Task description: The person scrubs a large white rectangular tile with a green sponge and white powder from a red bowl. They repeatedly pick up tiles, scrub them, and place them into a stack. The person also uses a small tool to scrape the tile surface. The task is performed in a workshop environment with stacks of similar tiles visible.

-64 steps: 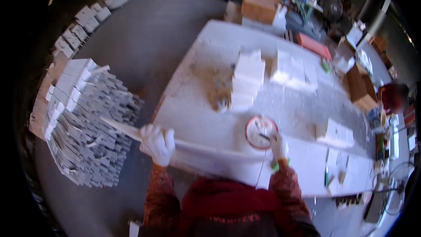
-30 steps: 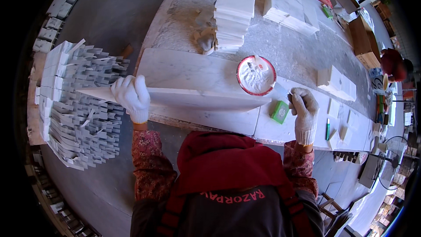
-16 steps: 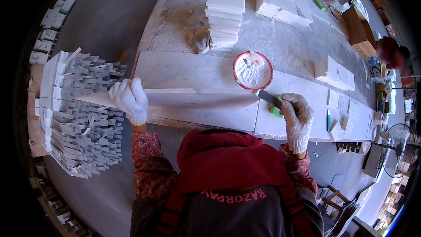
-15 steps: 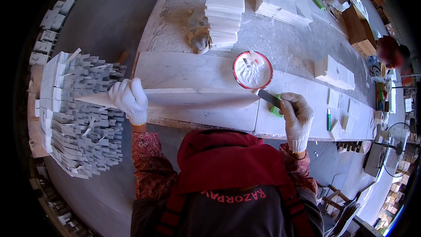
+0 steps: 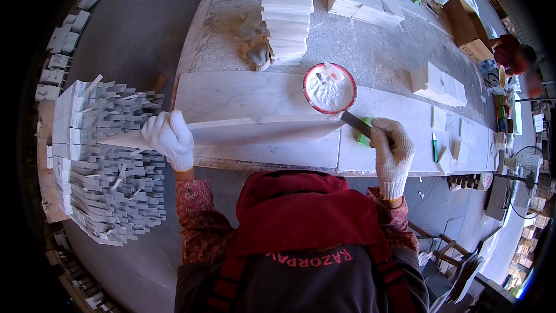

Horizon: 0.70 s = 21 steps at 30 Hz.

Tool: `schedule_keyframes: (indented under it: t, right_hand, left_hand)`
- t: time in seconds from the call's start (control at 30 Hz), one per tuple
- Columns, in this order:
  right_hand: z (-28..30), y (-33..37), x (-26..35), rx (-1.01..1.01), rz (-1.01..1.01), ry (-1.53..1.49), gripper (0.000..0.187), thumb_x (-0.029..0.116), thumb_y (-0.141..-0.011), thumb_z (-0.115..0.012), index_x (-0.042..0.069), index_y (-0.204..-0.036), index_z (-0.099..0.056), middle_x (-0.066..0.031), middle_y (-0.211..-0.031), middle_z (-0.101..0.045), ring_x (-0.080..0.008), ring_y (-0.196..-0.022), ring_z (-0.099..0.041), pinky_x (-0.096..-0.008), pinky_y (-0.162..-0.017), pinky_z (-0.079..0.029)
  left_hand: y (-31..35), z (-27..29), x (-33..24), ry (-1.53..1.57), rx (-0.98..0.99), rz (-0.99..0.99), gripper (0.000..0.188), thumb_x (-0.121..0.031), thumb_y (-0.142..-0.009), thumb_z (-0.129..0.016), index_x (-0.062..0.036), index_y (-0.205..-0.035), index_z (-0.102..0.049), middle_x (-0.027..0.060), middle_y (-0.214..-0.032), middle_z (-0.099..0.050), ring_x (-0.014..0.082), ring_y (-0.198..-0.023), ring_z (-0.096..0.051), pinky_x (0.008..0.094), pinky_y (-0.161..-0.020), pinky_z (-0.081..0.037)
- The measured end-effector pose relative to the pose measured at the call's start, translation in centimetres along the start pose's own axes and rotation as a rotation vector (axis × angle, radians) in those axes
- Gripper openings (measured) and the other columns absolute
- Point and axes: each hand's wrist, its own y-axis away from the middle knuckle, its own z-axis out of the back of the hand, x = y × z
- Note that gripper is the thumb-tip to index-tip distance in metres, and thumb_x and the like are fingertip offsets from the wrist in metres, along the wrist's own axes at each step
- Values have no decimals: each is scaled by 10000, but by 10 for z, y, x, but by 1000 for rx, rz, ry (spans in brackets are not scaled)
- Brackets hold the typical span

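Note:
My left hand (image 5: 169,140), in a white knit glove, grips the left end of a long white marble strip (image 5: 260,133). The strip stands on its edge along the near side of the table, and its pointed left end sticks out past my fingers. In my gloved right hand (image 5: 394,153) is a dark putty knife (image 5: 355,124), its tip at the strip's right end. Just beyond that tip sits a round red-rimmed tub (image 5: 354,84) of white paste (image 5: 327,97). A green block (image 5: 364,138) lies partly behind the knife.
Left of the table is a big stack of marble strips (image 5: 116,165). Tall white tile stacks (image 5: 286,20) and a crumpled cloth-like bundle (image 5: 256,55) occupy the far side. Rightward are a smaller tile stack (image 5: 438,85), a cardboard box (image 5: 468,29), a fan (image 5: 524,177) and another person (image 5: 509,52).
The whole view has shifted a little, with the tub and tile stacks now slightly farther left. Both hands keep their hold, and the knife tip stays by the strip's right end.

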Motion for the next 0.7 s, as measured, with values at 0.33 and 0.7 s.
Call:
schedule_keyframes:
  t: [0.33,0.7]
  right_hand:
    - [-6,9,0,7,-50,-56,125,-4,-915,-642,-28,-1033,-677,-78,-951,-686,-75,-672,-604,-215,-591,-479]
    - [2,16,2,-64,-41,-44,131,1,-918,-643,-16,-1040,-687,-52,-872,-688,-58,-661,-574,-211,-585,-469]
  left_hand:
    - [3,-1,-1,-5,-38,-5,325,-182,-911,-533,-72,-605,-531,70,-608,-521,289,-600,-471,400,-653,-337]
    - [3,3,-2,-17,-21,-11,327,-179,-910,-532,-65,-604,-541,72,-620,-544,298,-613,-487,409,-662,-351]
